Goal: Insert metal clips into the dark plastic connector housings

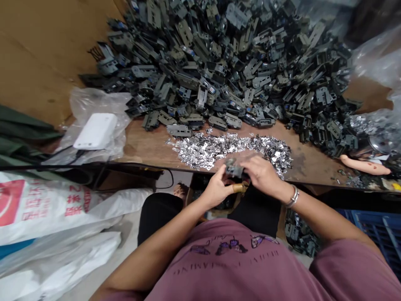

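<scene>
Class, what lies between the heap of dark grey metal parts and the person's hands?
The head view shows a band of small shiny silver metal pieces on the brown wooden tabletop.

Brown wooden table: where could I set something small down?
Bare wood on the table shows between the crumpled clear plastic and the pile of small, shiny silver metal pieces, and again right of that pile, in front of the heap of dark grey metal parts. The heap crowds the back.

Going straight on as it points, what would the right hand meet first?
Most likely the dark metal part held in the left hand; blur hides whether the right hand touches it now.
</scene>
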Demonstrator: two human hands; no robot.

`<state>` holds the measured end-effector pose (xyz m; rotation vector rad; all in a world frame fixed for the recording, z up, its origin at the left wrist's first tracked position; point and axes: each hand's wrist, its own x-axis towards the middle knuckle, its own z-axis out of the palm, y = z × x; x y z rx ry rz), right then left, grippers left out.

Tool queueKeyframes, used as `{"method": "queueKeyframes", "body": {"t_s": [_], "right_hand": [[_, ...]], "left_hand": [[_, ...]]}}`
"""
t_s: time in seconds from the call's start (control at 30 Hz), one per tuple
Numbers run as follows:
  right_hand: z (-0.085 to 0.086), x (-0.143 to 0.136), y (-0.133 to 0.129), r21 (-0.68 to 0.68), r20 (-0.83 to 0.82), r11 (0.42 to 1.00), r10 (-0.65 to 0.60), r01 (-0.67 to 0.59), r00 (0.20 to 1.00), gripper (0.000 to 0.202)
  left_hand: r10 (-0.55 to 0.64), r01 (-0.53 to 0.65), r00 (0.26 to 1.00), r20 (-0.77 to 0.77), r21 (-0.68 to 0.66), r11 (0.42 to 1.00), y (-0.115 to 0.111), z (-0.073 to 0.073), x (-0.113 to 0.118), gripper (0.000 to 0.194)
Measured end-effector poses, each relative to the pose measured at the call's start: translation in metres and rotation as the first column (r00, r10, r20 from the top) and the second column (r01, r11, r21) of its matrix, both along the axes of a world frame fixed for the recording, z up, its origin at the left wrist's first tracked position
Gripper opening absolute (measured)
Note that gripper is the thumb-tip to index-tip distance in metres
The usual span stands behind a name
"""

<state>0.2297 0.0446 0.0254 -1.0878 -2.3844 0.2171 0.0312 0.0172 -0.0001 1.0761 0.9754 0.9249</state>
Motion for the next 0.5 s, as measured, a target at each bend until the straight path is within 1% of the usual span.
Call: {"method": "queueKeyframes", "body": {"t_s": [0.03, 0.07, 0.13, 0.17, 0.23, 0.27, 0.33, 0.37, 0.4, 0.43, 0.5], "right_hand": [[-0.003, -0.005, -0.009, -0.044, -0.045, 0.999, 0.024, -0.026, 0.999, 0.026], [-0.005, -0.007, -0.013, -0.081, -0.08, 0.997, 0.012, -0.019, 0.997, 0.025], [-0.011, -0.004, -0.012, -0.141, -0.097, 0.987, -0.093, 0.078, 0.991, 0.021], [-0.013, -0.001, -0.007, -0.165, -0.063, 0.975, -0.16, 0.148, 0.985, 0.019], [-0.017, 0.005, 0.004, -0.195, 0.102, 0.939, -0.268, 0.283, 0.958, 0.014], [-0.019, 0.006, 0.009, -0.198, 0.209, 0.923, -0.29, 0.331, 0.934, 0.015], [-0.022, 0.004, 0.015, -0.184, 0.385, 0.906, -0.29, 0.381, 0.876, 0.018], [-0.024, 0.001, 0.016, -0.173, 0.426, 0.905, -0.286, 0.388, 0.858, 0.018], [-0.024, -0.001, 0.015, -0.168, 0.431, 0.908, -0.282, 0.383, 0.857, 0.018], [-0.024, -0.004, 0.013, -0.172, 0.397, 0.913, -0.279, 0.369, 0.875, 0.017], [-0.021, -0.008, 0.007, -0.229, 0.219, 0.924, -0.257, 0.305, 0.941, 0.013]], "left_hand": [[0.002, -0.002, 1.0, -0.019, -0.002, 1.0, 0.0, 0.0, -0.001, 0.053], [0.007, -0.008, 0.999, -0.043, -0.015, 1.0, 0.0, 0.0, -0.002, 0.045], [0.029, -0.033, 0.997, -0.067, -0.058, 0.998, -0.003, -0.002, -0.006, 0.037], [0.05, -0.055, 0.997, -0.062, -0.08, 0.995, -0.005, -0.004, -0.007, 0.036], [0.096, -0.102, 0.994, -0.05, -0.123, 0.987, -0.009, -0.007, -0.011, 0.038], [0.114, -0.12, 0.992, -0.049, -0.143, 0.982, -0.011, -0.008, -0.012, 0.04], [0.135, -0.142, 0.99, -0.048, -0.183, 0.973, -0.014, -0.009, -0.014, 0.043], [0.134, -0.141, 0.99, -0.05, -0.198, 0.97, -0.015, -0.008, -0.015, 0.044], [0.131, -0.14, 0.99, -0.057, -0.2, 0.97, -0.015, -0.008, -0.015, 0.045], [0.131, -0.142, 0.989, -0.072, -0.183, 0.973, -0.015, -0.007, -0.016, 0.045], [0.153, -0.165, 0.981, -0.12, -0.095, 0.982, -0.015, -0.005, -0.018, 0.043]]}}
